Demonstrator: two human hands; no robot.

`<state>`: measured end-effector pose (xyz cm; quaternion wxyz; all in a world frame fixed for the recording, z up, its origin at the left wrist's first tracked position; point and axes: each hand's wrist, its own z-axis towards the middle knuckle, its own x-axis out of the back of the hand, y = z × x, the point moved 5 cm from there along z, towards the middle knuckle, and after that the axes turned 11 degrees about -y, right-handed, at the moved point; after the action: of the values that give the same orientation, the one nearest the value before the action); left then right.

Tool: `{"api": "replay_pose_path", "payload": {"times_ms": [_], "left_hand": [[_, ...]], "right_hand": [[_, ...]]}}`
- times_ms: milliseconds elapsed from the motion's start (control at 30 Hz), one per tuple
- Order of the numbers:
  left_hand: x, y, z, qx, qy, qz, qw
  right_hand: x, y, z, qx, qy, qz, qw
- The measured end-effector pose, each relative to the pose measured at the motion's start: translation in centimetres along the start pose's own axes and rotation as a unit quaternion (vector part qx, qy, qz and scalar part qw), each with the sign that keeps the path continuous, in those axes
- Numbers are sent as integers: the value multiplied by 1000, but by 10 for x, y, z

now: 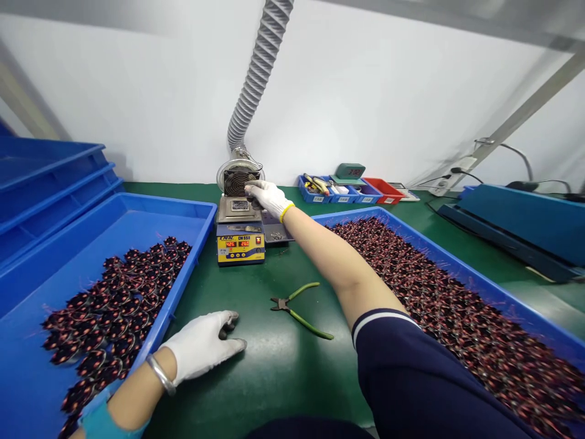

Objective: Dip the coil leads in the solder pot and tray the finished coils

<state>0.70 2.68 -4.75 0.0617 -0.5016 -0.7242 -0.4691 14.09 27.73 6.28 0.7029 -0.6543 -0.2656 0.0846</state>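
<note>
My right hand, in a white glove with a yellow cuff, reaches over the solder pot. Its fingertips are pinched together above the pot's right side, and whatever they hold is too small or hidden to name. The solder pot sits on a yellow-fronted control box with red digits. My left hand, also gloved, is held low over the green table with thumb and fingers apart and nothing in it. Green-handled cutting pliers lie with spread handles between the left hand and my right forearm.
Left is a blue tray holding small black parts with reddish spots; right, another blue tray full of reddish-wired parts. A fume hose hangs behind the pot. Small bins and a teal machine stand farther back.
</note>
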Motion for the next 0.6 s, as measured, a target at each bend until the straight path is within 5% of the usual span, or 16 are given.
{"api": "replay_pose_path", "payload": {"times_ms": [300,500,600], "left_hand": [[-3,3,0,1,-5,11,1000],[-4,-6,-2,14,19,38,999],[-9,-25,5,23,22,70,997]], "right_hand": [[-1,-15,-70,66,-114,269,954],[29,-12,-122,102,-126,261,952],[63,-2,-153,128,-62,212,967]]}}
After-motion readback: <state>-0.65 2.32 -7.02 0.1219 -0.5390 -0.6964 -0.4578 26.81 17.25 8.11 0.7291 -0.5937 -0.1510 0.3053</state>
